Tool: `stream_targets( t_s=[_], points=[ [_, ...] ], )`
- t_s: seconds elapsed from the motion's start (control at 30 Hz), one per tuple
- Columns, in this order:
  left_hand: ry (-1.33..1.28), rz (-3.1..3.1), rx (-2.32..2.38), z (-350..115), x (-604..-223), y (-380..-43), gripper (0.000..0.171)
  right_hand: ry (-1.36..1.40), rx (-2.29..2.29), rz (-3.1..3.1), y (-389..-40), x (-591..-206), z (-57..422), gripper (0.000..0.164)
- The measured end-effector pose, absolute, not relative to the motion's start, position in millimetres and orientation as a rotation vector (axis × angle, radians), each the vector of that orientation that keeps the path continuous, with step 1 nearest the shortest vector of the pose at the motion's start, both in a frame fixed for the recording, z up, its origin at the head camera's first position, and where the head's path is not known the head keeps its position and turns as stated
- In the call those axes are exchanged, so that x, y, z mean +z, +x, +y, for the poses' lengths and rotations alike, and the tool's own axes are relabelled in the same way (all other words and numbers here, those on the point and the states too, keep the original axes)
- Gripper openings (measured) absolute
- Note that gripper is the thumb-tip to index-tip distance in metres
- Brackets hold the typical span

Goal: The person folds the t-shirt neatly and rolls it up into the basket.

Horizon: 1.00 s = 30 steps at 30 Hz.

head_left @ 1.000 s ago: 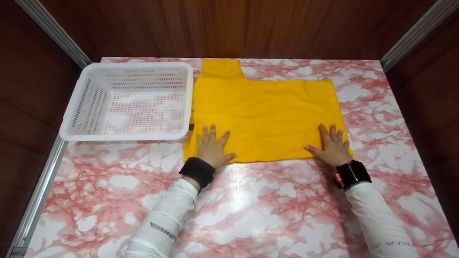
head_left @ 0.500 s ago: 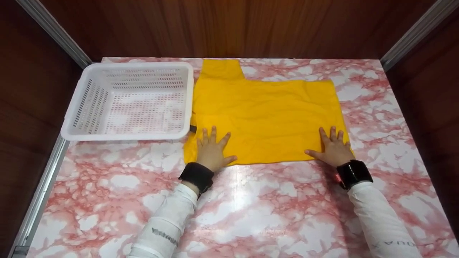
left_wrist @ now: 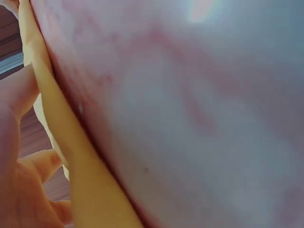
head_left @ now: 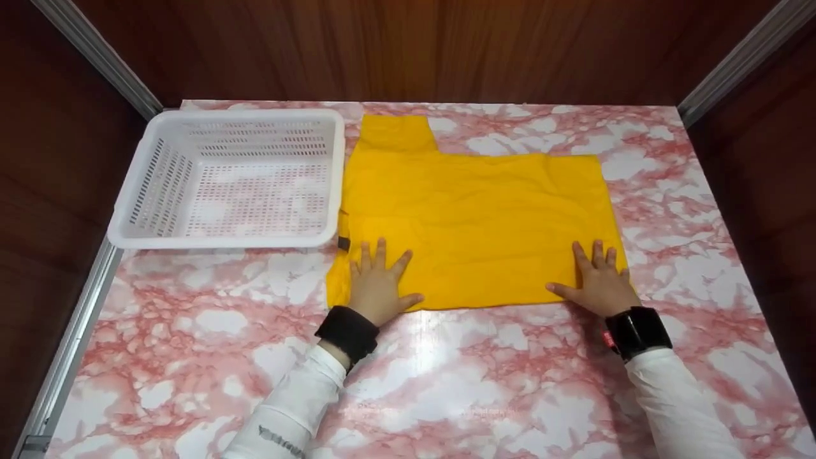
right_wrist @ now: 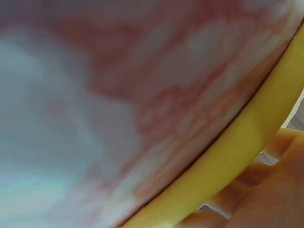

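Observation:
A yellow T-shirt point(head_left: 484, 217), folded in half lengthwise, lies on the table with one sleeve point(head_left: 396, 132) pointing to the back wall. My left hand point(head_left: 377, 287) rests spread on its near left part, fingers straight and thumb out to the right. On the near right corner my right hand point(head_left: 599, 285) lies in the same way, with fingers apart. A small dark label point(head_left: 344, 243) shows at the shirt's left edge. Both wrist views show the yellow cloth edge point(left_wrist: 90, 180) close up, with the fingers point(right_wrist: 280, 190) laid over it.
A white perforated plastic basket point(head_left: 226, 243) with nothing in it stands left of the shirt, its right rim close against the shirt's edge. Brown wood panels point(head_left: 408, 51) wall in the pink-and-white marbled table point(head_left: 446, 395) at the back and both sides.
Both hands have slid toward the person, dragging the shirt nearer along the table, mostly in the last half second. The basket has hardly moved.

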State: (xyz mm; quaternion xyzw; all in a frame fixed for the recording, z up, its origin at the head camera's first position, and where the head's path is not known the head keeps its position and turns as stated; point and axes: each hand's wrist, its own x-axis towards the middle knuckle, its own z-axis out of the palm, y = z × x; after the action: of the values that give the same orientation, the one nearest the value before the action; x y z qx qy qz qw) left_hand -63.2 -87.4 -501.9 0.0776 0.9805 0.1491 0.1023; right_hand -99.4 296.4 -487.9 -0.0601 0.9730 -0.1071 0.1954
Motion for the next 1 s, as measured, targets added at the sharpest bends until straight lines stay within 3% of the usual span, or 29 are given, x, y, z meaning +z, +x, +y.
stream_targets(
  t_s=[1.0],
  points=[
    [0.34, 2.962, 0.29, -85, -503, -3, 0.082, -0.159, -0.297, 2.816, -33, -491, 298, 0.108]
  ],
)
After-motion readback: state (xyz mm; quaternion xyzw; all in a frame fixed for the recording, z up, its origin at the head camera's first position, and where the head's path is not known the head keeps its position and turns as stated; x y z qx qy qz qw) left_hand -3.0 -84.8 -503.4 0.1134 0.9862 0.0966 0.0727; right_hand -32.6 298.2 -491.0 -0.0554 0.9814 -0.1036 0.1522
